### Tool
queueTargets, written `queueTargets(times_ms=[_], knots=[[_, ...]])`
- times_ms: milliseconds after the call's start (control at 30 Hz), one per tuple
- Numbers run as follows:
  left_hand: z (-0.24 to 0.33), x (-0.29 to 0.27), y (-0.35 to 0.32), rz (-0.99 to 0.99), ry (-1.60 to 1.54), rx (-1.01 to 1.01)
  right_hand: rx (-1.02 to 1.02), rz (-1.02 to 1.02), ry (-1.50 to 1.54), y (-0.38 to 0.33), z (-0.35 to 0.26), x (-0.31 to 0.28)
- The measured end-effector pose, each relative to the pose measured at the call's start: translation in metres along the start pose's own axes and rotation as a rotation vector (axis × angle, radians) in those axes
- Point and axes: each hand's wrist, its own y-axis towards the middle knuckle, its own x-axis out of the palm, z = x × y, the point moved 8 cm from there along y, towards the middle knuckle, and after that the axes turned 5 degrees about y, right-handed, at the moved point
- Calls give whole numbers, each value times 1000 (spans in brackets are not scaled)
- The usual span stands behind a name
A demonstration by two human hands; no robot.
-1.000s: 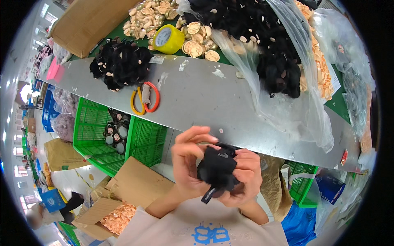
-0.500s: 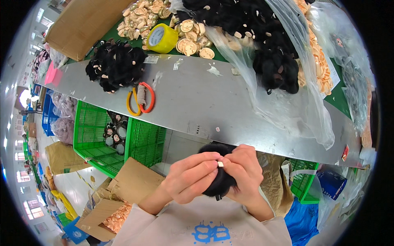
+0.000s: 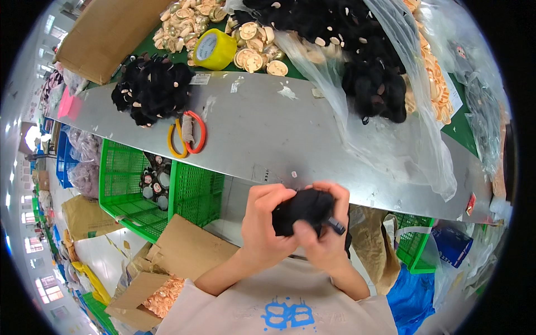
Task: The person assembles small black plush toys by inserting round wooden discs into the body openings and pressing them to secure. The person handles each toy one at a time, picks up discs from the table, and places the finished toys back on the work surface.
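A black furry plush piece point(image 3: 298, 211) is held between my two hands, just off the near edge of the metal table point(image 3: 262, 123). My left hand point(image 3: 261, 218) wraps its left side, fingers curled over the top and thumb beneath. My right hand point(image 3: 329, 245) grips the other side, its thumb pressed into the fur and its fingers around the back. A short dark tab point(image 3: 336, 225) sticks out on the right. The underside of the piece is hidden. A small pale scrap point(image 3: 294, 174) lies on the table just beyond my hands.
Scissors with red and yellow handles point(image 3: 202, 139) lie beside a heap of black plush pieces point(image 3: 153, 86). Further back are yellow tape point(image 3: 216, 49), cream and gold face-like parts point(image 3: 248, 58) and a clear plastic bag point(image 3: 413, 162). Green crates point(image 3: 192, 192) and a cardboard box point(image 3: 190, 251) stand below.
Both hands have turned the plush piece and raised it slightly toward the table. The small cream part that showed between my fingers is out of sight; the dark tab now points right.
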Motion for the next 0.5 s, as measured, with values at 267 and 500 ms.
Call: queueTargets(times_ms=[267, 500], knots=[[-24, -1, -5, -233, -422, -325, 96, -77, 155, 6, 14, -9], [-29, 7, -10, -315, -578, -448, 280, -195, 330, -3, 23, 2]])
